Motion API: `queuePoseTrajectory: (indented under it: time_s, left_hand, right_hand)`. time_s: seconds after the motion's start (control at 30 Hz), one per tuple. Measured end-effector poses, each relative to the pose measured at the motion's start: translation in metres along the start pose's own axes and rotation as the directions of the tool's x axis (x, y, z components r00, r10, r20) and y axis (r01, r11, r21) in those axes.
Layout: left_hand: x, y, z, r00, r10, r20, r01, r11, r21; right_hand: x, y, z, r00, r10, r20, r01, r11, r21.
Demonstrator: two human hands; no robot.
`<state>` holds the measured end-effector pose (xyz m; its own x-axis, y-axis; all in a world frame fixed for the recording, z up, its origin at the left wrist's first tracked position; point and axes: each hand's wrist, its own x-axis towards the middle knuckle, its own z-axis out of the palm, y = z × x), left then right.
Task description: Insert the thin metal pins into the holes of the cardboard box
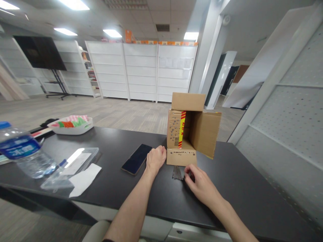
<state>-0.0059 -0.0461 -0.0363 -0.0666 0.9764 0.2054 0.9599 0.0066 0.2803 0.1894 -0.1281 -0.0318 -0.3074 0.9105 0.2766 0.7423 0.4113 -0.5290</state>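
My left hand (156, 158) is closed in a fist on the black table, between a dark smartphone (136, 159) and a cardboard box (174, 129). Whatever the fist may hold is hidden. Thumb and curled fingers of my right hand (199, 179) come together at the right end of a row of thin metal nails or screws (178, 172); anything pinched there is too small to make out. The box lies with its opening toward me and its flaps spread. Its front flap (181, 157) shows a line of small dark holes, and round metal heads dot the left side.
To the left are a water bottle (25, 151), a clear plastic case (80, 163), a small plastic bag (57, 179) and white paper (85, 179). Behind them is a white basket (73, 129) with colourful cloth. A perforated white panel (290, 134) rises at the right.
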Motion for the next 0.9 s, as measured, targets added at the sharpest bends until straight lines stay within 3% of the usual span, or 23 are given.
queuePoseTrajectory:
  time_s: [0.13, 0.4, 0.9]
  left_hand:
    - [0.000, 0.000, 0.001, 1.000, 0.003, -0.002, -0.003, 1.000, 0.002]
    - [0.000, 0.000, 0.000, 1.000, 0.001, 0.010, 0.000, 1.000, -0.003]
    - [0.001, -0.001, 0.001, 1.000, -0.005, 0.020, 0.006, 1.000, -0.013]
  right_hand:
    - [0.019, 0.015, -0.005, 0.994, 0.076, -0.079, -0.077, 0.997, -0.010]
    - [0.052, 0.031, -0.011, 0.978, 0.172, -0.116, -0.182, 0.981, -0.073]
    - [0.066, 0.030, -0.009, 0.972, 0.213, -0.103, -0.226, 0.965, -0.136]
